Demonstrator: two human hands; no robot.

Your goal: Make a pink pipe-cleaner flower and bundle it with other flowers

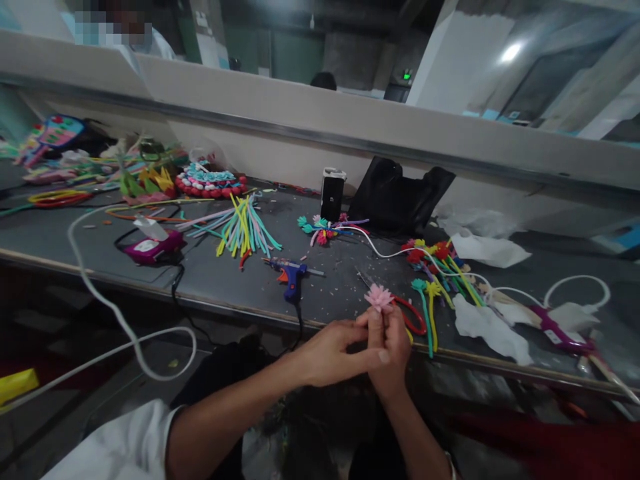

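Just over the table's front edge, a pink pipe-cleaner flower (379, 298) points upward between my hands. My right hand (393, 350) is closed with its fingertips pinched just under the petals. From the left, my left hand (343, 353) overlaps it, fingers bent in at the flower's base and thumb lying across the right hand. The stem is hidden by the fingers. Close behind is a red loop (413, 317), apparently a scissors handle, partly covered by my right hand. A teal flower (420, 287) and a yellow flower (434, 290) on stems lie to the right.
A blue glue gun (293, 277) lies left of my hands, its cord over the edge. Loose pipe cleaners (245, 230), finished flowers (325, 230), a phone (333, 193), a black bag (400, 193), white cables and purple power strips (153, 248) occupy the table. A person (155, 43) is beyond the partition.
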